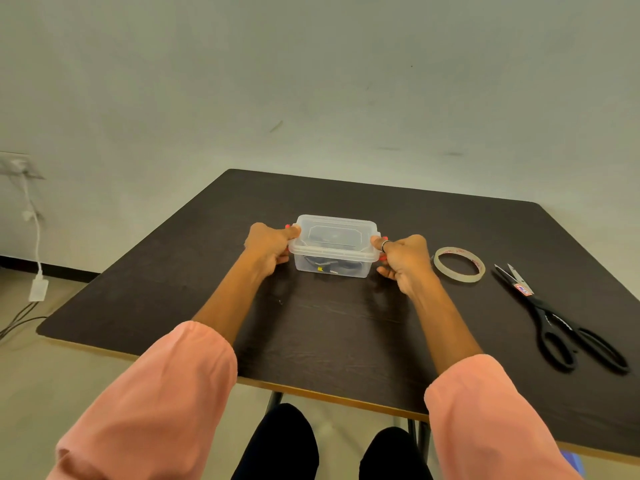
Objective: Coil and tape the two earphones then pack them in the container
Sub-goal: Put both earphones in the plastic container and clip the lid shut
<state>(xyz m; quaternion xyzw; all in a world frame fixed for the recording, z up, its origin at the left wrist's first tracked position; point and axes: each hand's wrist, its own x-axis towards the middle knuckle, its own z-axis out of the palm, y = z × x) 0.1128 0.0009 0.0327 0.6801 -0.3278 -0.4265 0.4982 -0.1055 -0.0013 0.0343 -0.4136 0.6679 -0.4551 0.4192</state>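
Mostly settled, by the look of it:
Table (pixel 346 323): the container is carried near its middle; a careless push could slide it on the smooth dark top.
Container (pixel 334 261): lidded and clear, with dark earphones (pixel 323 265) seen inside; an unlatched side could pop open.
Left hand (pixel 270 245): clamped on the left end, thumb laid on the lid (pixel 334 235).
Right hand (pixel 403 254): clamped on the right end.
Scissors (pixel 561 323): blades parted at the right; a sweeping sleeve could catch them.
Tape roll (pixel 459 264): just right of the right hand, easily knocked.

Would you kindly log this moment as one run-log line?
stage: closing container | lid: on | left hand, right hand: gripping ends | earphones: inside
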